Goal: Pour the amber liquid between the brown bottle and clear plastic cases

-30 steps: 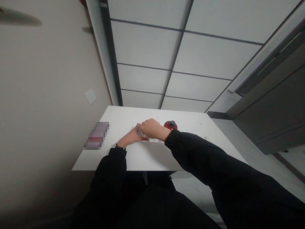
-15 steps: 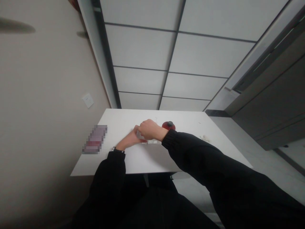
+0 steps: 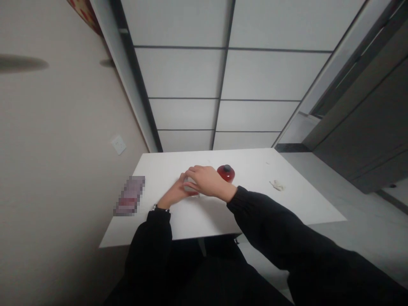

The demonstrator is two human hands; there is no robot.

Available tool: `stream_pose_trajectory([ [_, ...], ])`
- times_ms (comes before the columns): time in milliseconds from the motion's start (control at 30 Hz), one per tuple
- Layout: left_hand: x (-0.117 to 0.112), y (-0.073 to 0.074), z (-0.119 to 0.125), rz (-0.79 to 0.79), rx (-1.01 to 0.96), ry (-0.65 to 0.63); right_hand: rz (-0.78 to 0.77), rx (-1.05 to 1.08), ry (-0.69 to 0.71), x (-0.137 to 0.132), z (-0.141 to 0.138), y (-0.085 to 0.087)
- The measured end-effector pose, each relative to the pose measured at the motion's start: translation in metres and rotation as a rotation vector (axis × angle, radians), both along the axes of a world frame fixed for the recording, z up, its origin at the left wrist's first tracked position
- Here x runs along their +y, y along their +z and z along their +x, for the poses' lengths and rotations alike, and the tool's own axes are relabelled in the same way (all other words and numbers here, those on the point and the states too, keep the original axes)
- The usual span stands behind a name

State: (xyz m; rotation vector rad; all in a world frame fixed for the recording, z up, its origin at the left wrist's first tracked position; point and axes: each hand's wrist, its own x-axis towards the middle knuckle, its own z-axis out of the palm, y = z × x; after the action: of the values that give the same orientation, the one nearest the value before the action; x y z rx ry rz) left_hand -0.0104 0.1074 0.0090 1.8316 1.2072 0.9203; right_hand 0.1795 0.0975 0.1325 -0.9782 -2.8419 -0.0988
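Just left of the middle of the white table [image 3: 255,204], my left hand [image 3: 174,193] is closed around the side of a small clear, whitish container [image 3: 188,180]. My right hand [image 3: 207,180] reaches across from the right, with its thumb and fingers curved around the container's upper part. Both hands cover most of the container, so its exact kind and what is in it cannot be made out. Behind my right wrist stands a round red bottle [image 3: 226,175] with a dark cap, partly covered by that hand.
A crumpled pale scrap [image 3: 277,185] lies on the right part of the table. At the left edge is a pixelated pinkish item [image 3: 130,196]. A wall socket [image 3: 118,145] is on the left wall, and white panelled doors [image 3: 185,114] stand behind the table.
My right hand has gone from a tight fist to a looser grip with longer, curved fingers, and shifted slightly right. More of the red bottle shows. The whole view has tilted a little.
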Motion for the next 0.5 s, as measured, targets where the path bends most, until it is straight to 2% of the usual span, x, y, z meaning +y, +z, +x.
stream_pose_trajectory([
  [100,-0.003,0.005,0.0,-0.013,0.042,0.031,0.161,0.617,-0.046,-0.016,0.04,-0.019],
  [167,-0.005,0.009,0.0,-0.003,0.06,0.045,0.291,0.996,-0.163,-0.021,0.07,-0.043],
  [233,-0.007,0.012,0.001,0.019,0.043,0.031,0.379,1.277,-0.318,-0.02,0.094,-0.072],
  [267,-0.008,0.013,0.002,0.035,0.019,0.013,0.309,1.357,-0.375,-0.017,0.103,-0.087],
  [367,-0.006,0.015,0.007,0.121,-0.035,-0.031,-0.122,1.353,-0.408,-0.005,0.114,-0.127],
  [433,-0.004,0.015,0.01,0.176,-0.002,-0.025,-0.327,1.313,-0.393,0.004,0.112,-0.144],
  [500,-0.002,0.017,0.012,0.168,0.047,-0.028,-0.446,1.28,-0.376,0.01,0.108,-0.153],
])
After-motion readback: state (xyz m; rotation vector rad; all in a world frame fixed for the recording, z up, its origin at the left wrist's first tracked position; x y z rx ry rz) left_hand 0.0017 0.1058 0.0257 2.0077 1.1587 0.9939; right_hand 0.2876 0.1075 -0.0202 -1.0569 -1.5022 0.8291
